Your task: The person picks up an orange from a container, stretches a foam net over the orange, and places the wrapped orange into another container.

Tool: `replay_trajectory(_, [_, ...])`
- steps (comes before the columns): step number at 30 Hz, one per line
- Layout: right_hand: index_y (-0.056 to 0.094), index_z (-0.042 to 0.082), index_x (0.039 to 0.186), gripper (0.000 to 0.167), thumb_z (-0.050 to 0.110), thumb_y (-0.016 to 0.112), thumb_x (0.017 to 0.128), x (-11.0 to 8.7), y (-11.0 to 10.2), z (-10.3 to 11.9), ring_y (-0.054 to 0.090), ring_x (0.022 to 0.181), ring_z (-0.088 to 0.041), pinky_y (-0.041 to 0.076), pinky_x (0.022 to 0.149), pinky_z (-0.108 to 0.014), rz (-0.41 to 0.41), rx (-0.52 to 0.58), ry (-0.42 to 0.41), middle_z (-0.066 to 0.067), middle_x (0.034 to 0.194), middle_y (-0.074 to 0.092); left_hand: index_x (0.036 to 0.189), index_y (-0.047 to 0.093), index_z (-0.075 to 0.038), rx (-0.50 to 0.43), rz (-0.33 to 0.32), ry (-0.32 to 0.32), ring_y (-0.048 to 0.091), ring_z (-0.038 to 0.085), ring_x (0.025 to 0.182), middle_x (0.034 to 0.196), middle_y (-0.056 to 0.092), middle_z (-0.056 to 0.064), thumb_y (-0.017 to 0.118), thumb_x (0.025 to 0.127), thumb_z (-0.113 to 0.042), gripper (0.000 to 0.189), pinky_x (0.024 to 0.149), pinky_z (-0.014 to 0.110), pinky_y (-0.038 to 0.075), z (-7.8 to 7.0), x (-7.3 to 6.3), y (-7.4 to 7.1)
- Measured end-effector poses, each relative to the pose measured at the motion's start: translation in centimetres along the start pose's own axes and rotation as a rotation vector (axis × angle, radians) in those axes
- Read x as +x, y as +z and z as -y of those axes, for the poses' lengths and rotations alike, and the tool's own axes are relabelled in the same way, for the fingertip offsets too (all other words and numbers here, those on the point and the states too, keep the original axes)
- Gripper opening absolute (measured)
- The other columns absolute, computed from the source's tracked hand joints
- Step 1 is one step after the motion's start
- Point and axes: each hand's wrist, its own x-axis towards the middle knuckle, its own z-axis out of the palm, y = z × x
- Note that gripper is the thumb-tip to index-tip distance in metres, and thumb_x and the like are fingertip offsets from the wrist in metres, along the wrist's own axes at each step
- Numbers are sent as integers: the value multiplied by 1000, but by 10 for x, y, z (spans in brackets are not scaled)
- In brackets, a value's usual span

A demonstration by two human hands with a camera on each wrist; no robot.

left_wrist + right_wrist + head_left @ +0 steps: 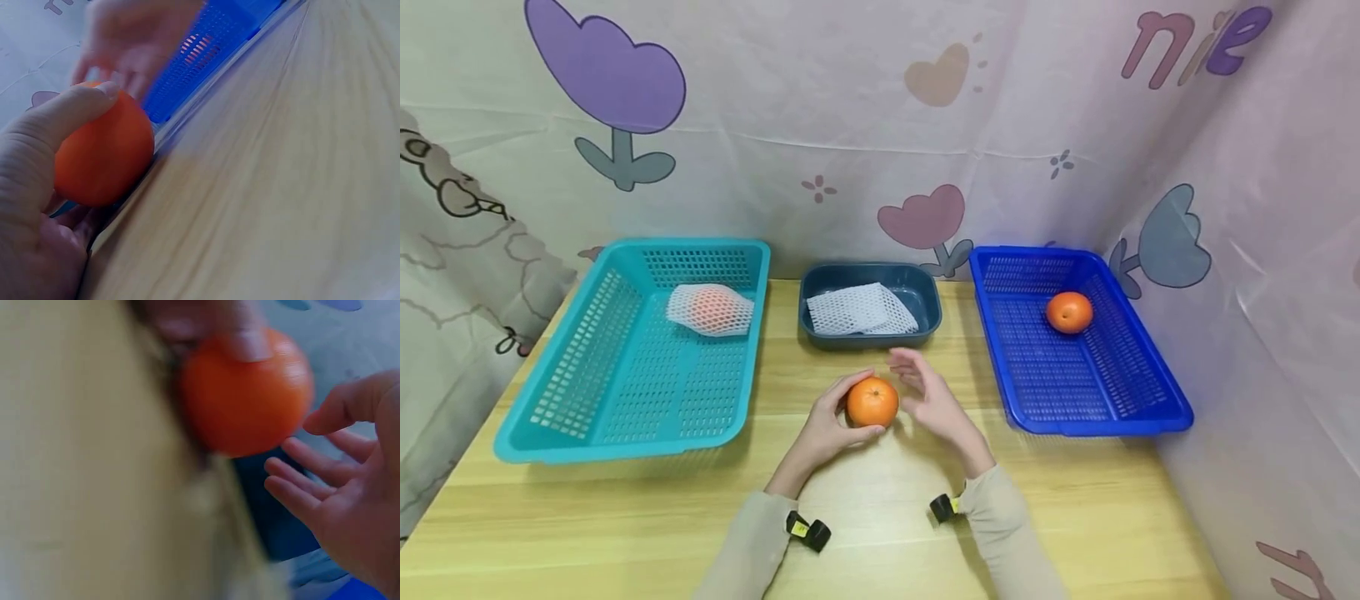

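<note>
An orange (872, 402) is at the middle of the table, stem end up in the head view. My left hand (829, 429) grips it from the left, with the thumb along its near side. Just right of it, my right hand (936, 404) has its fingers loosely spread and holds nothing. In the right wrist view the right thumb (350, 403) is close to the orange (247, 400); whether it touches cannot be told. Behind the hands, a dark blue tray (868, 342) holds white foam net sleeves (850, 310).
At the left stands a teal basket (625, 454) with a fruit in a white foam net (711, 309) inside. A blue basket (1097, 427) at the right contains a bare orange (1069, 312). A printed cloth (820, 100) hangs behind the wooden table (880, 533).
</note>
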Motion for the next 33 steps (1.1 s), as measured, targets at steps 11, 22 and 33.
replay_trajectory(11, [62,0,122,34,0,64,88,94,-21,43,63,102,-32,54,89,-41,-105,-486,-11,-17,116,65,140,52,-4,-9,7,-11,53,27,124,138,53,13,89,70,-3,79,106,38,44,9,3,0])
replay_trajectory(22, [64,13,126,38,13,72,89,151,-22,18,47,117,-28,46,96,-43,344,-981,106,-11,126,56,141,52,-8,-2,8,-20,53,23,125,138,52,4,91,70,-11,81,107,39,44,32,3,2])
replay_trajectory(33, [73,12,106,24,-1,59,92,154,-19,11,55,103,-24,51,86,-36,322,-1068,39,-6,108,63,138,53,-2,22,7,3,54,30,122,135,54,18,88,70,0,76,104,38,46,-3,1,2])
